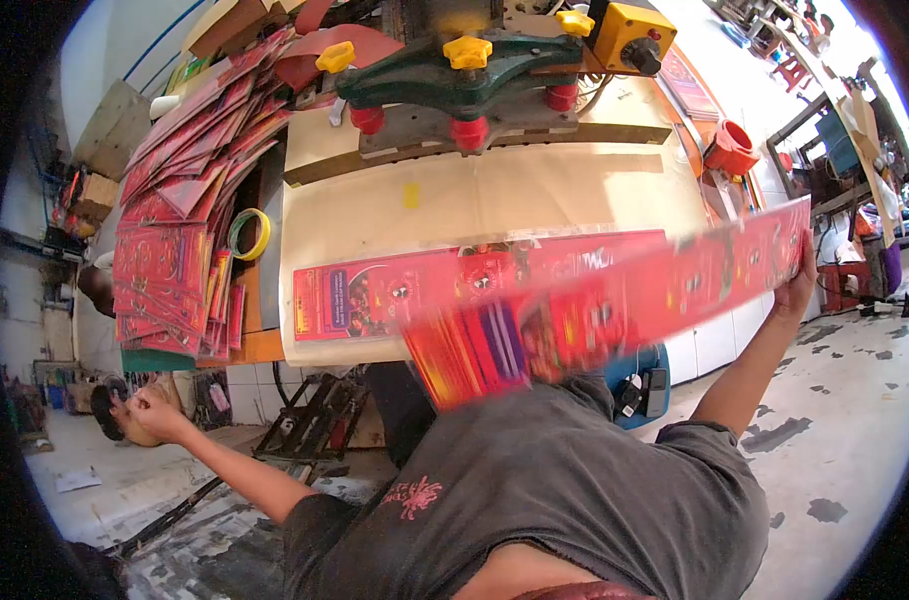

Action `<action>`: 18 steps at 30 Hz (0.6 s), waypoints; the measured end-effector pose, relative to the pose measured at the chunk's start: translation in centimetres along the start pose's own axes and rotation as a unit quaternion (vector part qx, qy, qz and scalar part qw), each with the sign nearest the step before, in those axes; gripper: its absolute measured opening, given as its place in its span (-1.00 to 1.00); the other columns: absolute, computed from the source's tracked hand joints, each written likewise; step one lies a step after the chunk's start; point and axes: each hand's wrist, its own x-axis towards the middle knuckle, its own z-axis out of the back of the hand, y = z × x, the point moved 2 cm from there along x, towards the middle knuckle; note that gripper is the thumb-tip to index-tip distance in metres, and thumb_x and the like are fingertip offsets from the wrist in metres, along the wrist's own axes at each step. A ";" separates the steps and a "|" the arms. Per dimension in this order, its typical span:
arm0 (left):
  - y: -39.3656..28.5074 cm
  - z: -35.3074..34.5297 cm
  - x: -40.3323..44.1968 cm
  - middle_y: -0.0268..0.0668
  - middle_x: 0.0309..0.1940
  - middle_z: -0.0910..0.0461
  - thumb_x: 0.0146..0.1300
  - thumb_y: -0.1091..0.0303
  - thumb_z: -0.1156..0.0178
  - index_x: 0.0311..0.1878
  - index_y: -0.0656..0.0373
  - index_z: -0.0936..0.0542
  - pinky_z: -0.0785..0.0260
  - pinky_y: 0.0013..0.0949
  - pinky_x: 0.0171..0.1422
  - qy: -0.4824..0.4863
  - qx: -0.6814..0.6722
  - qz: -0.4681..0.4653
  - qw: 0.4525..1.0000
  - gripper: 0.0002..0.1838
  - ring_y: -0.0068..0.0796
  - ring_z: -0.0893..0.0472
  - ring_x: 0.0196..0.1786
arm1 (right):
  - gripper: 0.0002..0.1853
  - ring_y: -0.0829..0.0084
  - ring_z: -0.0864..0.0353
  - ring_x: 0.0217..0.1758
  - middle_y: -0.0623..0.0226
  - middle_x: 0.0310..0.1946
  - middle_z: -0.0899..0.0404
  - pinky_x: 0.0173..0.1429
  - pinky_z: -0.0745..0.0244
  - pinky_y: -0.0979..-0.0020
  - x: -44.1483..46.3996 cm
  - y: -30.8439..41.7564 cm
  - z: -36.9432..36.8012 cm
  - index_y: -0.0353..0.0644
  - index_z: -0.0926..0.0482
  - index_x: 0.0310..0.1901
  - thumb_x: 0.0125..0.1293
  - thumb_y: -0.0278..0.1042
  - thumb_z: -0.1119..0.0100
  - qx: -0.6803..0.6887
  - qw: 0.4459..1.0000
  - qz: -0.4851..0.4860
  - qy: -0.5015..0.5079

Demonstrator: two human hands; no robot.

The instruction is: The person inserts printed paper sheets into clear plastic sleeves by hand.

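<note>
My right hand [796, 278] is closed on the far right end of a long red printed sheet [664, 285]. The sheet slants across in front of my chest, its left end lower and blurred by motion. Partly covered by it, another red printed sheet [359, 297] lies flat on the cream board [534, 200]. My left hand [152, 412] is out low at the left, below the table edge, its fingers curled. It is beside a round tan and black thing [114, 408], and I cannot make out whether it grips that.
A green press head [454, 80] with yellow star knobs stands over the board's back. At left are a heaped pile of red printed sheets [164, 265] and a yellow tape roll [248, 234]. A yellow control box [632, 38] and red tape dispenser [731, 148] are at right.
</note>
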 end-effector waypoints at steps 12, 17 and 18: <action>4.3 0.1 0.6 -0.06 -0.16 -0.76 0.48 0.11 -0.13 -0.04 0.24 -0.74 -0.49 -0.12 -0.08 0.019 0.142 -0.056 0.988 -0.62 -0.07 -0.72 -0.13 | -0.63 0.34 -0.65 0.21 0.21 0.18 -0.65 0.25 -0.63 0.21 -0.1 2.4 1.6 -0.23 -0.57 0.24 0.56 -0.20 -0.13 -0.025 0.999 0.018 -0.022; -3.3 1.9 -4.2 -0.23 -0.26 -0.71 0.50 0.09 -0.13 -0.07 0.27 -0.73 -0.47 -0.31 -0.12 0.041 -0.148 -0.043 0.987 -0.60 -0.36 -0.63 -0.25 | -0.65 0.33 -0.67 0.18 0.20 0.17 -0.65 0.24 -0.65 0.19 -0.9 0.9 -0.3 -0.22 -0.57 0.23 0.56 -0.21 -0.14 -0.014 1.000 0.008 -0.021; -4.1 2.6 -4.8 -0.23 -0.26 -0.71 0.50 0.09 -0.13 -0.07 0.27 -0.73 -0.47 -0.31 -0.12 0.040 -0.150 -0.042 0.987 -0.60 -0.36 -0.63 -0.25 | -0.64 0.33 -0.67 0.18 0.20 0.17 -0.65 0.23 -0.65 0.18 -0.9 0.6 -0.6 -0.22 -0.56 0.24 0.56 -0.21 -0.13 -0.002 1.000 0.002 -0.002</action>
